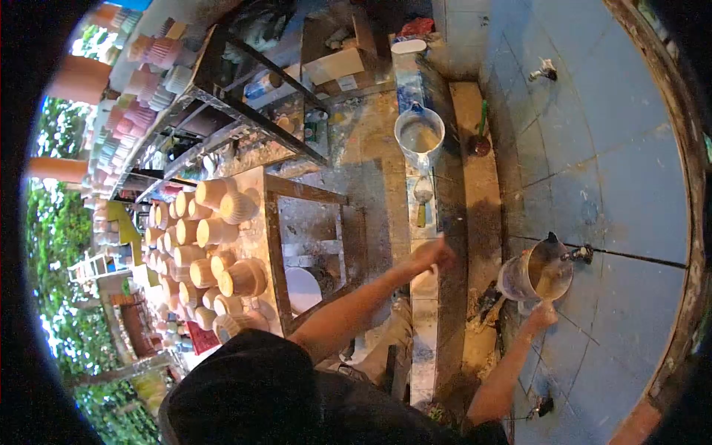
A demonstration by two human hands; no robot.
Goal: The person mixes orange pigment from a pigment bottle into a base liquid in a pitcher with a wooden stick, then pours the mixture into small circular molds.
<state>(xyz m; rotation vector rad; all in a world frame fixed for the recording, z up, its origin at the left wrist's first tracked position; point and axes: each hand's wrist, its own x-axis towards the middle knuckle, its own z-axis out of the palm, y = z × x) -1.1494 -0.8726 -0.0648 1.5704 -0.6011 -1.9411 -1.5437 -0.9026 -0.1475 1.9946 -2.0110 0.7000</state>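
Observation:
My right hand point(545, 314) grips the handle of a white pitcher point(510, 279) at the right. The pitcher is tilted toward my view, with brownish residue inside. A dark tap point(577, 254) on the tiled wall is at its rim. My left hand point(434, 256) hovers over the narrow ledge, slightly blurred, fingers loosely bent and apart, with nothing visible in it. Farther along that ledge lies a scraper-like tool point(423, 200) with a greenish handle. Beyond the tool stands a second white pitcher point(420, 136) with pale, cloudy contents.
Many ribbed, cup-shaped pots crowd a wooden table point(276, 245) on the left; more line a shelf point(200, 96) behind. A cardboard box point(335, 65) sits at the back. A green-handled brush point(482, 137) rests in the trough beside the blue-tiled wall point(623, 178), where another tap point(545, 70) sticks out.

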